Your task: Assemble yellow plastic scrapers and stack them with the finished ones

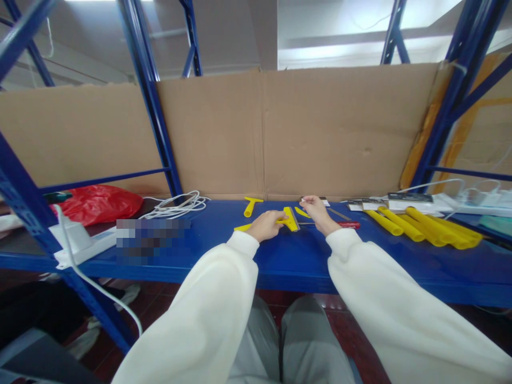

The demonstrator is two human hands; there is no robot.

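Note:
My left hand (267, 225) is closed round a yellow T-shaped scraper (291, 220), its wide head pointing right and its handle showing past the hand on the left. Just right of it, my right hand (316, 212) is held in a pinch above the blue shelf; what its fingertips hold, if anything, is too small to make out. A small yellow strip (303, 213) lies between the hands. Under the right wrist lies a red-handled screwdriver (350, 224), its shaft reaching toward the scraper. Another yellow T-shaped piece (252, 206) rests farther back on the left.
Several yellow tubes (436, 229) lie at the right, before small black-and-white boxes (410, 201). On the left are coiled white cable (182, 205), a red plastic bag (102, 204) and a white power strip (90, 246). Cardboard (340, 133) walls the back; blue posts (154, 101) frame the shelf.

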